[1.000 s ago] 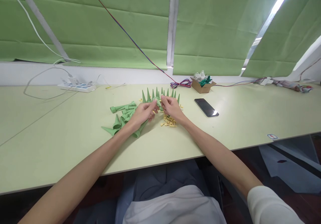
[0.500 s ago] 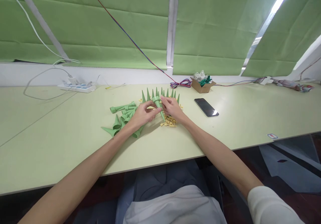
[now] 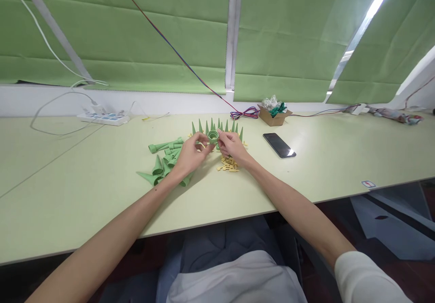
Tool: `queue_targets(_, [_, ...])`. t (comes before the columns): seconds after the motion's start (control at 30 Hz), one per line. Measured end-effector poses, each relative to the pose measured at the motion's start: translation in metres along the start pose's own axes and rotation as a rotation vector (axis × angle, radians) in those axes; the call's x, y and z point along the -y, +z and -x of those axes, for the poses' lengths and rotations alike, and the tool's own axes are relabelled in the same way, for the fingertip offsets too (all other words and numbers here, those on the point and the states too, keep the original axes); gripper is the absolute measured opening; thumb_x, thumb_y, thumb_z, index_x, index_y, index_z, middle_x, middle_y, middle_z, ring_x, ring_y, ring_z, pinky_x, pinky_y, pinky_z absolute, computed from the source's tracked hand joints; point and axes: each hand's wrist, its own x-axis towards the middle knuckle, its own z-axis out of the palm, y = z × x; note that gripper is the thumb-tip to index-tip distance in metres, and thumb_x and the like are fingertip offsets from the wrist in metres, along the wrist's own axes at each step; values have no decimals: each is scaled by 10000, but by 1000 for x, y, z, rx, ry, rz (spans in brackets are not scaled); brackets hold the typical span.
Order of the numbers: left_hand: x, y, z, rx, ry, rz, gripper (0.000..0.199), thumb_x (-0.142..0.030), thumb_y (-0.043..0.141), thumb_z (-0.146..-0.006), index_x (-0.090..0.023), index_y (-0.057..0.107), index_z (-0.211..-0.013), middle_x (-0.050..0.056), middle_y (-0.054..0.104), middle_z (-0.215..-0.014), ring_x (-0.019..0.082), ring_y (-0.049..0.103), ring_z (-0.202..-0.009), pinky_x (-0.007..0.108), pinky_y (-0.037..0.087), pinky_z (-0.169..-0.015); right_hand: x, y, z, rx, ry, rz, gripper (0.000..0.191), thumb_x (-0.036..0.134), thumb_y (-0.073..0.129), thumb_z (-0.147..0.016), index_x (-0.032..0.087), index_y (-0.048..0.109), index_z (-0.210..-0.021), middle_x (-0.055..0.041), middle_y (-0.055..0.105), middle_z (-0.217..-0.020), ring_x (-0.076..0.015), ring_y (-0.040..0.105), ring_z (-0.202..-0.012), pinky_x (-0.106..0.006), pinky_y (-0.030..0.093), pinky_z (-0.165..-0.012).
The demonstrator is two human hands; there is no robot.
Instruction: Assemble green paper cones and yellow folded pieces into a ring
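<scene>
Right hand (image 3: pixel 231 145) pinching a hollow green plastic cone (image 3: pixel 213 140); left hand (image 3: pixel 192 154), fingers parted, at its nine o'clock.
Two o'clock: brown cardboard box (image 3: pixel 274 120) holding clear plastic (image 3: pixel 269 102), green material (image 3: pixel 277 109); eight o'clock: loose green cones (image 3: pixel 157 165).

The left forearm (image 3: pixel 117 228) slants in from the near left, the right forearm (image 3: pixel 287 199) from the near right; the left hand (image 3: pixel 192 154) curves in a loose, parted C; the right hand (image 3: pixel 233 146), just beside it, holds a pinch.

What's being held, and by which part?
A green cone: the right hand has it by the wide, open end; whether the left hand touches it is unclear.
</scene>
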Motion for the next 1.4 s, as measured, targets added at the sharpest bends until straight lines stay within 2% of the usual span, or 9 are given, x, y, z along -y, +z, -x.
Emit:
queue_targets(0.17, [-5, -1, 0, 78, -243, 209, 389, -455, 829, -665, -175, 602, -813, 11, 610, -794, 82, 478, -472, 241, 346, -414, 0, 0, 0, -1, -38, 14, 592, 755, 602, -801, 209, 458, -621, 95, 297, -440, -60, 279, -372, -234, 278, -368])
queue_targets(0.37, [-7, -1, -1, 86, -367, 405, 457, -385, 896, -582, -187, 555, -813, -36, 553, -654, 88, 476, -472, 230, 352, -405, 2, 1, 2, 15, -63, -3, 590, 758, 605, -794, 208, 462, -636, 99, 273, -466, -59, 279, -384, -234, 287, -378])
queue_targets(0.47, [-8, -2, -1, 91, -412, 458, 424, -363, 886, -613, -185, 554, -807, -38, 534, -614, 89, 478, -476, 223, 341, -408, 1, 1, 2, 25, -72, -12, 582, 752, 609, -794, 211, 450, -654, 90, 295, -504, -60, 294, -403, -233, 286, -387])
queue_targets(0.53, [-9, -2, -1, 109, -417, 502, 356, -380, 843, -682, -170, 569, -771, -11, 553, -647, 84, 484, -483, 228, 343, -413, 0, 0, 2, 30, -74, -5, 573, 757, 593, -801, 212, 461, -682, 86, 305, -525, -62, 302, -414, -232, 284, -392])
queue_targets(0.67, [-10, -2, -3, 161, -405, 616, 372, -492, 729, -802, -152, 595, -731, 47, 589, -725, 97, 488, -494, 255, 342, -403, 0, 0, 2, 57, -86, 23, 536, 722, 610, -816, 208, 503, -711, 85, 305, -534, -67, 301, -429, -234, 291, -404])
queue_targets(0.83, [-13, -2, -3, 195, -419, 704, 443, -586, 726, -784, -162, 597, -762, 42, 581, -717, 105, 491, -499, 251, 323, -396, 2, -2, 3, 117, -71, 97, 515, 697, 601, -838, 197, 550, -723, 77, 325, -535, -72, 302, -448, -238, 313, -434])
queue_targets(0.97, [-14, -3, -3, 212, -403, 707, 398, -531, 775, -753, -163, 628, -784, 38, 585, -741, 98, 491, -510, 246, 331, -405, 4, -4, 4, 153, -82, 90, 500, 675, 589, -861, 197, 549, -721, 71, 339, -550, -73, 297, -458, -236, 316, -438])
queue_targets(1.17, [-9, -6, -2, 194, -321, 647, 395, -534, 771, -748, -177, 630, -845, 20, 550, -773, 101, 497, -531, 238, 339, -410, 6, -3, 5, 159, -38, 84, 547, 679, 611, -846, 209, 439, -625, 76, 294, -525, -70, 267, -446, -233, 296, -419])
queue_targets(1.4, [-8, -6, 1, 123, 10, 157, 313, -486, 670, -847, -187, 580, -830, 9, 554, -802, 99, 499, -545, 247, 409, -490, 4, -5, 4, 119, 41, 101, 581, 619, 630, -861, 200, 410, -523, 80, 270, -444, -55, 223, -380, -239, 219, -380])
